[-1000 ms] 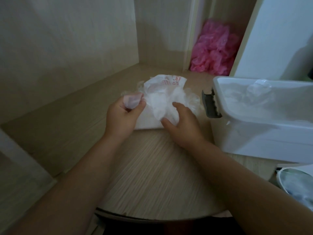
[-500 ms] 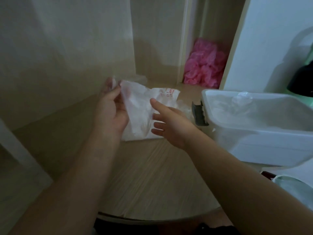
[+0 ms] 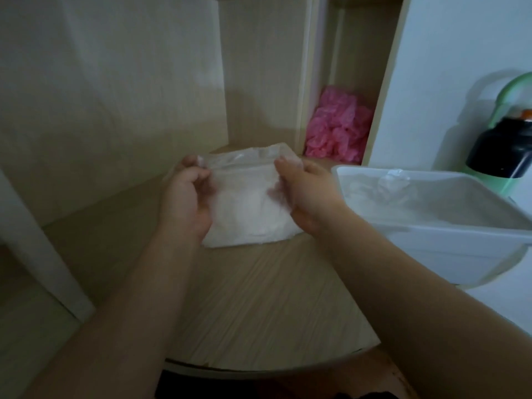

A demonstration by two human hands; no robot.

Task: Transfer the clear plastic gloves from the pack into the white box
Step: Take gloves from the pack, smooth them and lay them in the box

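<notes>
The pack of clear plastic gloves (image 3: 247, 208) stands tilted on the wooden shelf, its open top edge facing away from me. My left hand (image 3: 187, 197) grips the pack's left side near the top corner. My right hand (image 3: 305, 191) grips its right side, fingers pressed into the plastic. Just to the right stands the white box (image 3: 449, 240), open, with a few crumpled clear gloves (image 3: 394, 180) lying inside near its far wall.
A heap of pink gloves (image 3: 336, 131) fills a narrow compartment behind the pack. A green bottle with a black cap (image 3: 503, 151) stands behind the box. Wooden panels close in the left and back; the shelf's rounded front edge (image 3: 259, 367) is near me.
The pack was lifted and turned, its printed side no longer showing. My right hand moved from in front of it onto its right side; both hands now hold it.
</notes>
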